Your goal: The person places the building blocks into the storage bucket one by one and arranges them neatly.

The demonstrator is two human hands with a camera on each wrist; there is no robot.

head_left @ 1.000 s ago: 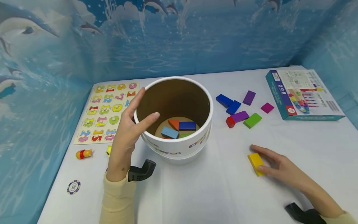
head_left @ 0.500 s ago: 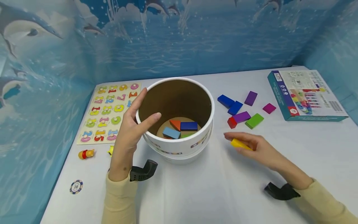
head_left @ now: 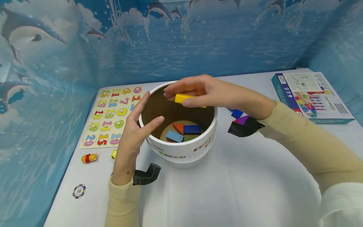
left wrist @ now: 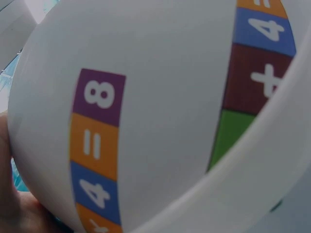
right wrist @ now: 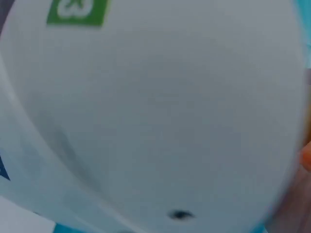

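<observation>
A white bucket [head_left: 181,149] with a brown inside stands mid-table. My left hand [head_left: 133,129] grips its left rim, thumb over the opening; in the left wrist view, part of that hand [left wrist: 19,208] lies against the printed wall. Over the bucket's mouth, my right hand [head_left: 202,91] pinches a yellow block [head_left: 182,98] between thumb and fingers. On the bucket's floor lie an orange triangular block [head_left: 178,128], a dark blue block [head_left: 192,129], a light blue block [head_left: 174,136] and a partly hidden green one [head_left: 190,137]. Mostly bucket wall [right wrist: 170,121] fills the right wrist view.
Right of the bucket, blue [head_left: 237,113] and purple [head_left: 242,120] blocks show partly behind the right wrist. A flat box [head_left: 314,94] lies far right. At left are a number puzzle board [head_left: 109,116], a small bear figure [head_left: 89,158], a yellow toy [head_left: 113,154] and a chip [head_left: 79,191].
The right hand has carried the yellow block from the table at right, up and left to over the bucket. The left hand has stayed on the rim.
</observation>
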